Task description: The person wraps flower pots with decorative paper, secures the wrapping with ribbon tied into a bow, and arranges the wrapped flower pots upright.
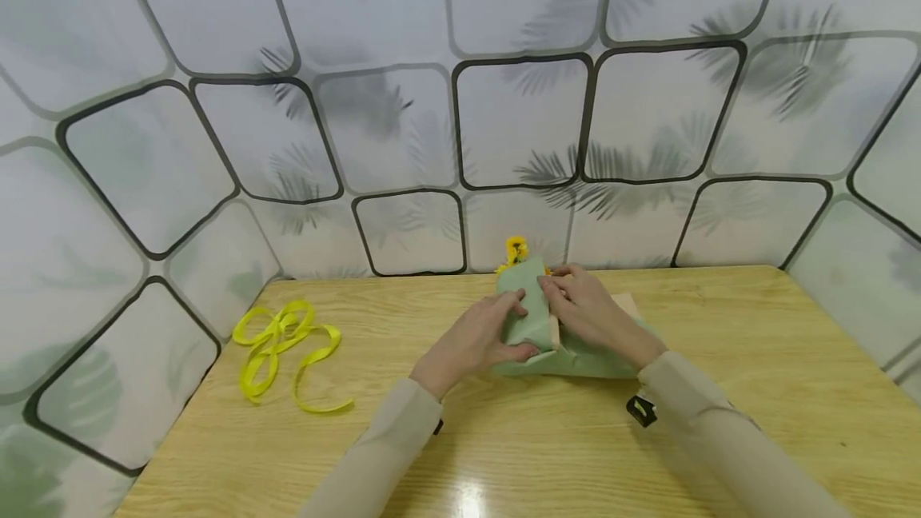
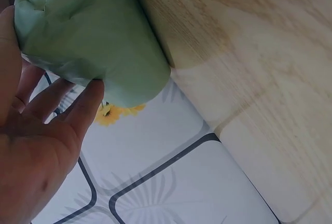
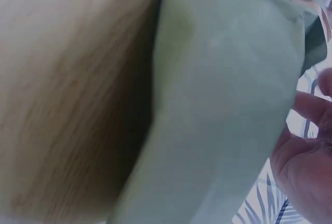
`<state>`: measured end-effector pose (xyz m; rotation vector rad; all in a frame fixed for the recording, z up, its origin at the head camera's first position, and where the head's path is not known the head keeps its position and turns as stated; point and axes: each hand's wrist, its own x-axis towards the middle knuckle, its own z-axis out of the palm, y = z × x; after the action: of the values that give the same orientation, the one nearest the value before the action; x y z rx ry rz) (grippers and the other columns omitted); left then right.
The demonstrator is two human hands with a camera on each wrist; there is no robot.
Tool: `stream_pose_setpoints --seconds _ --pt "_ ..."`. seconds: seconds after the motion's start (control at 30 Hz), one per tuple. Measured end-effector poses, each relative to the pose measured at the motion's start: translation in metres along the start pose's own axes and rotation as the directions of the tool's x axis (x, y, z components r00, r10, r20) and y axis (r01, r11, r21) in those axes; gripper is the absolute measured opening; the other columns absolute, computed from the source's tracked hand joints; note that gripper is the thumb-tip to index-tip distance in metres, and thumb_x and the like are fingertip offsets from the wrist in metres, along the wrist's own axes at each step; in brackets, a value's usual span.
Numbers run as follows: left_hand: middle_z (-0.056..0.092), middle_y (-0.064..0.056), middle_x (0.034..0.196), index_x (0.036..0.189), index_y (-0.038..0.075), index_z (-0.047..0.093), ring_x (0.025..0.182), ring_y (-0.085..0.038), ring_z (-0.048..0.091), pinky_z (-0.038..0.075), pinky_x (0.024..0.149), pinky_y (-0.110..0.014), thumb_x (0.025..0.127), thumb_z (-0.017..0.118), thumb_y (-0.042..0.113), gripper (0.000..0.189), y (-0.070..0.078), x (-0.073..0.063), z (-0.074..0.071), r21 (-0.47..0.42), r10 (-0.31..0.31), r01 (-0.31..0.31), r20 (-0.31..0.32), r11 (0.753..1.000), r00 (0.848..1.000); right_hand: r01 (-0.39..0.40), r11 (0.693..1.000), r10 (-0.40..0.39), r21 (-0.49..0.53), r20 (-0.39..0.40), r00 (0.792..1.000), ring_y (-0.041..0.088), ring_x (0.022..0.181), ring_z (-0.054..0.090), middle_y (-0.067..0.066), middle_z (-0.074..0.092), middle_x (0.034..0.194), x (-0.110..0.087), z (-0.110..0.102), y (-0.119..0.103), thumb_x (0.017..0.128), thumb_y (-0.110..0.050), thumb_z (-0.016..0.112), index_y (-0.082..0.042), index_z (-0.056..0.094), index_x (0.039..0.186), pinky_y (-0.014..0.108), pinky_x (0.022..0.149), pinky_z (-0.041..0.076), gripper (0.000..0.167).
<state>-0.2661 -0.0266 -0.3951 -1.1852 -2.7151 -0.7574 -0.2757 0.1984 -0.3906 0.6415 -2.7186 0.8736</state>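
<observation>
peeking past green paper [image 1: 534, 316]: yellow flowers [image 1: 516, 249], partly hidden

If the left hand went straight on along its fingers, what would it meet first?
The pale green paper wrap, which the left hand touches in the head view. Past it, probably the bare right hand, though depth between them is hard to judge.

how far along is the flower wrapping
Done: green paper covers the yellow flowers below their heads. In hand: left hand and right hand hold its folded part. Remaining, probably: bringing in the paper spread rightward, then tying, since the yellow ribbon lies loose on the table.
</observation>
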Motion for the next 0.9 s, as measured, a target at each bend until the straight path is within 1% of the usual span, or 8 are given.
stream_pose_setpoints --seconds 0.1,0.2,0.3,0.4,0.53,0.7,0.8,0.9 --pt "0.070 -0.003 0.129 0.143 0.005 0.049 0.119 -0.025 0.065 0.055 0.099 -0.038 0.091 0.078 0.041 0.070 0.000 0.000 0.000 0.009 -0.005 0.005 -0.005 1.000 1.000 -0.004 1.000 0.004 -0.007 0.006 1.000 0.042 0.114 0.064 0.025 0.068 0.122 0.005 0.000 0.002 0.111 -0.024 0.042 -0.001 0.077 0.103 0.057 0.096 0.052 0.042" --pt "0.070 -0.004 0.129 0.142 0.004 0.049 0.120 -0.027 0.065 0.054 0.101 -0.040 0.091 0.079 0.040 0.070 0.000 0.000 0.000 0.007 -0.003 0.003 -0.009 1.000 1.000 -0.033 0.999 0.033 -0.005 0.022 0.999 0.039 0.106 0.067 0.023 0.072 0.115 0.008 -0.001 0.004 0.109 -0.021 0.045 0.000 0.076 0.101 0.054 0.091 0.054 0.039" --pt "0.070 -0.004 0.128 0.142 0.004 0.049 0.119 -0.027 0.065 0.055 0.100 -0.040 0.091 0.079 0.040 0.070 0.001 0.000 -0.001 0.008 0.003 -0.003 -0.007 1.000 1.000 -0.078 0.997 0.078 0.004 0.048 0.996 0.035 0.098 0.071 0.025 0.071 0.118 0.008 -0.003 0.003 0.108 -0.020 0.046 0.004 0.073 0.110 0.051 0.086 0.057 0.036" --pt "0.070 -0.004 0.128 0.142 0.004 0.049 0.117 -0.026 0.066 0.055 0.098 -0.038 0.091 0.079 0.040 0.069 0.002 0.000 -0.001 0.016 0.008 -0.008 -0.009 1.000 1.000 -0.119 0.992 0.118 0.029 0.060 0.991 0.030 0.091 0.074 0.027 0.068 0.126 0.010 -0.004 0.001 0.108 -0.022 0.047 0.006 0.063 0.133 0.048 0.082 0.060 0.041" --pt "0.070 -0.003 0.128 0.140 0.006 0.050 0.117 -0.025 0.066 0.055 0.098 -0.037 0.090 0.079 0.040 0.066 0.002 0.001 0.000 0.027 0.011 -0.011 -0.011 1.000 1.000 -0.127 0.991 0.127 0.047 0.017 0.992 0.028 0.090 0.072 0.028 0.063 0.132 0.015 -0.004 -0.002 0.108 -0.024 0.048 0.003 0.054 0.144 0.045 0.078 0.059 0.046" --pt "0.069 -0.002 0.129 0.141 0.006 0.049 0.120 -0.026 0.065 0.053 0.102 -0.039 0.090 0.079 0.040 0.068 0.004 0.001 0.000 0.030 0.003 -0.003 -0.005 1.000 1.000 -0.125 0.991 0.127 0.042 -0.034 0.991 0.034 0.099 0.068 0.025 0.065 0.131 0.021 -0.003 -0.005 0.107 -0.022 0.049 0.000 0.064 0.136 0.047 0.080 0.057 0.039" --pt "0.069 -0.003 0.130 0.142 0.005 0.049 0.122 -0.027 0.064 0.053 0.103 -0.040 0.090 0.079 0.039 0.069 0.003 0.001 0.000 0.029 -0.003 0.003 -0.002 1.000 1.000 -0.165 0.984 0.165 0.073 -0.003 0.986 0.036 0.092 0.067 0.025 0.069 0.118 0.024 -0.003 -0.005 0.108 -0.022 0.047 0.002 0.069 0.129 0.042 0.072 0.055 0.038" --pt "0.069 -0.003 0.130 0.142 0.005 0.049 0.122 -0.027 0.064 0.053 0.103 -0.040 0.090 0.079 0.039 0.069 0.003 0.001 0.000 0.029 -0.008 0.008 -0.001 1.000 1.000 -0.216 0.971 0.212 0.105 0.047 0.976 0.033 0.094 0.066 0.026 0.068 0.121 0.024 -0.003 -0.003 0.108 -0.022 0.046 0.003 0.067 0.131 0.034 0.068 0.051 0.040"
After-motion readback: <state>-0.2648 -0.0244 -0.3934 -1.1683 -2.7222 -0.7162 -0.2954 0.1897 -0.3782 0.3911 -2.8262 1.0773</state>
